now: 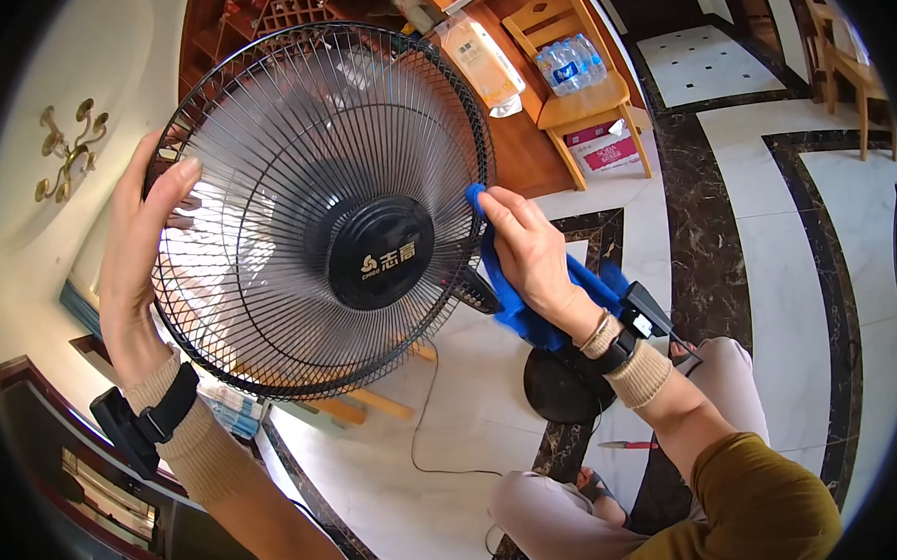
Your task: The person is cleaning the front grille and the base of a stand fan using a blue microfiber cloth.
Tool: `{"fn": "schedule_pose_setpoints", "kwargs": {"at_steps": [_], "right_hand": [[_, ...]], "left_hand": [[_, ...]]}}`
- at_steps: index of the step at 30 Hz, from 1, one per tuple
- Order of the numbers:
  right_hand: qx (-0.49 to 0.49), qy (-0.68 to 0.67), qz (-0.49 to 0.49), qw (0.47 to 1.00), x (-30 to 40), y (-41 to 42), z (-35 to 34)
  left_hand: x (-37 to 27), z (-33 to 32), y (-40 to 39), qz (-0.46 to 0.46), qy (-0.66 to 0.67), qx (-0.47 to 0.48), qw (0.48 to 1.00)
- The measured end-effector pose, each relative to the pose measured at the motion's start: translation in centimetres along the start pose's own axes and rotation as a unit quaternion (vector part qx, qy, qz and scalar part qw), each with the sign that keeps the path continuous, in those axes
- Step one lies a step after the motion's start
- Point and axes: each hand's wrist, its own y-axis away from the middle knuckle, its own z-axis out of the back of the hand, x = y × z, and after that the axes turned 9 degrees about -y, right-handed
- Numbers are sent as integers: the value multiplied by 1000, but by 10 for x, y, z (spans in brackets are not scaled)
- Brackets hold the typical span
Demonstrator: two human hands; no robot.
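A black electric pedestal fan stands before me, its round wire guard filling the upper middle of the view. At the guard's centre is a dark hub badge with the CHIGO mark. My left hand grips the left rim, thumb on the front wires and fingertips behind them. On the opposite side, my right hand pinches a blue cloth against the right rim. The cloth hangs below my fingers, in front of part of the fan's stand. Lower down, the round black base rests on the floor.
A red-handled knife lies on the tiled floor near my legs. A thin cord runs across the tiles. Behind stands a wooden chair holding bottled water, with a carton beneath. A tissue pack hangs beside it.
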Motion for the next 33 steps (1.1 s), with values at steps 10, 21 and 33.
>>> {"fn": "schedule_pose_setpoints", "kwargs": {"at_steps": [10, 21, 33], "right_hand": [[10, -10, -4, 1000, 8, 3, 1], [-6, -1, -31, 999, 11, 10, -4], [38, -57, 3, 998, 41, 16, -10]], "left_hand": [[-6, -4, 5, -8, -1, -11, 1000], [2, 4, 5, -1, 0, 3, 1000], [17, 12, -8, -19, -11, 39, 999]]}}
